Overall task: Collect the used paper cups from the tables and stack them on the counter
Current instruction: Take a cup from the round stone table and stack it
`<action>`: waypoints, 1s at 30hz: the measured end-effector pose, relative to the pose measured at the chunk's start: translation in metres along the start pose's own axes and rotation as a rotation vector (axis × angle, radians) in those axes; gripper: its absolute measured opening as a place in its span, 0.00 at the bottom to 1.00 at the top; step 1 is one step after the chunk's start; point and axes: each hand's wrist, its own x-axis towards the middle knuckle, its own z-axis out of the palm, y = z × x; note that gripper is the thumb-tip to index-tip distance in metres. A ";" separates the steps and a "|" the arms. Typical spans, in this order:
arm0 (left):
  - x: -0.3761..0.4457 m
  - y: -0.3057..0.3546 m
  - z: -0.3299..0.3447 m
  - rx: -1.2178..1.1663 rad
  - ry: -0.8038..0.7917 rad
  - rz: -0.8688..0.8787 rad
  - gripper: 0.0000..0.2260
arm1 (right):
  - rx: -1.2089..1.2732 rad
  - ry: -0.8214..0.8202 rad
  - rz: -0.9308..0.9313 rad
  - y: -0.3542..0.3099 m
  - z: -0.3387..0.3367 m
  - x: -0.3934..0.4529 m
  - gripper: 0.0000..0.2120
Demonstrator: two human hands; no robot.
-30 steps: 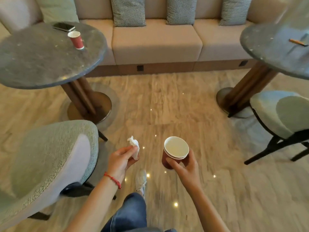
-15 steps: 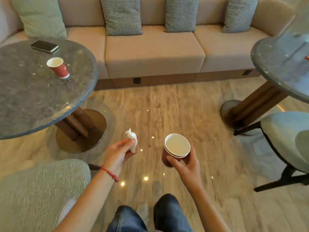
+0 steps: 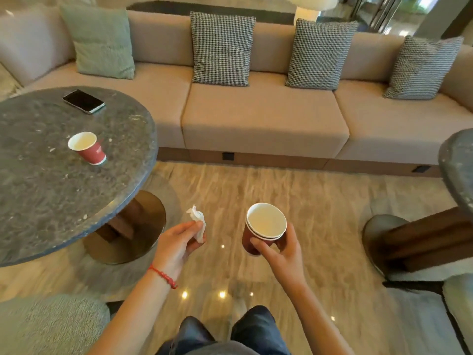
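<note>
Table (image 3: pixel 38 201) on my left, round and dark stone, and on it one red cup (image 3: pixel 88 147) standing upright near the middle, white inside, mouth up, leaning a touch left in this wide view. Behind it, toward the far rim, a phone (image 3: pixel 83 101) lies flat, screen dark, well apart from the cup.

Moving right: my left hand (image 3: pixel 176 245) is out in front of me over the floor, forearm angled up and in, a red string (image 3: pixel 163 275) round the wrist. Its fingers are curled and pinch a crumpled white tissue (image 3: pixel 197 222), which pokes up above the knuckles.

Next, my right hand (image 3: pixel 281 254), raised to about the same height, palm turned in. Thumb and fingers wrap round the stack (image 3: pixel 263 228) of red cups from below and behind. I count at least two white rims nested one inside the other; the inside is pale and looks dry. The stack's long axis runs near vertical, mouth tipped up toward me, base pointing down and a little left.

Beyond both hands sits the beige sofa (image 3: pixel 263 119). Far right, just the edge of a second table (image 3: pixel 458 170).
</note>
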 end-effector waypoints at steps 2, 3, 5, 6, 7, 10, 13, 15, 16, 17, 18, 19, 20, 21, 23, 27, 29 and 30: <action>0.017 0.012 0.014 -0.020 0.035 0.024 0.04 | -0.024 -0.054 0.004 -0.008 0.002 0.034 0.29; 0.025 0.018 0.019 -0.032 0.048 0.025 0.04 | -0.031 -0.073 0.010 -0.012 0.005 0.049 0.29; 0.044 0.025 0.025 -0.061 0.072 0.019 0.05 | -0.037 -0.098 0.006 -0.013 0.013 0.079 0.29; 0.055 0.027 0.026 -0.071 0.086 0.016 0.05 | -0.034 -0.110 0.004 -0.011 0.018 0.093 0.29; 0.065 0.032 0.028 -0.081 0.100 0.011 0.06 | -0.028 -0.123 0.005 -0.012 0.024 0.107 0.29; 0.098 0.050 0.029 -0.096 0.139 0.016 0.05 | -0.031 -0.156 0.009 -0.014 0.045 0.145 0.28; 0.136 0.074 0.026 -0.108 0.139 0.032 0.06 | -0.021 -0.176 0.014 -0.015 0.074 0.187 0.28; 0.163 0.093 0.023 -0.113 0.134 0.033 0.06 | -0.028 -0.183 0.013 -0.017 0.094 0.214 0.28; 0.175 0.102 0.021 -0.110 0.133 0.032 0.06 | -0.031 -0.190 0.013 -0.020 0.104 0.227 0.28; 0.186 0.112 0.018 -0.110 0.138 0.032 0.07 | -0.036 -0.200 0.012 -0.024 0.115 0.240 0.28; 0.197 0.121 0.015 -0.116 0.148 0.035 0.07 | -0.043 -0.214 0.007 -0.027 0.125 0.252 0.28; 0.207 0.129 0.012 -0.128 0.161 0.039 0.06 | -0.052 -0.232 0.001 -0.031 0.136 0.263 0.28; 0.217 0.137 0.008 -0.145 0.177 0.043 0.06 | -0.064 -0.251 -0.010 -0.036 0.147 0.274 0.28; 0.226 0.144 0.004 -0.159 0.194 0.043 0.05 | -0.074 -0.269 -0.022 -0.039 0.157 0.284 0.28; 0.240 0.155 -0.004 -0.189 0.234 0.028 0.05 | -0.081 -0.303 -0.032 -0.046 0.177 0.301 0.28; 0.257 0.167 -0.023 -0.259 0.289 0.035 0.10 | -0.092 -0.400 -0.025 -0.055 0.213 0.327 0.28; 0.261 0.173 -0.033 -0.281 0.327 0.056 0.11 | -0.092 -0.459 -0.019 -0.059 0.233 0.342 0.29; 0.263 0.175 -0.037 -0.296 0.351 0.067 0.11 | -0.093 -0.491 -0.023 -0.060 0.244 0.349 0.29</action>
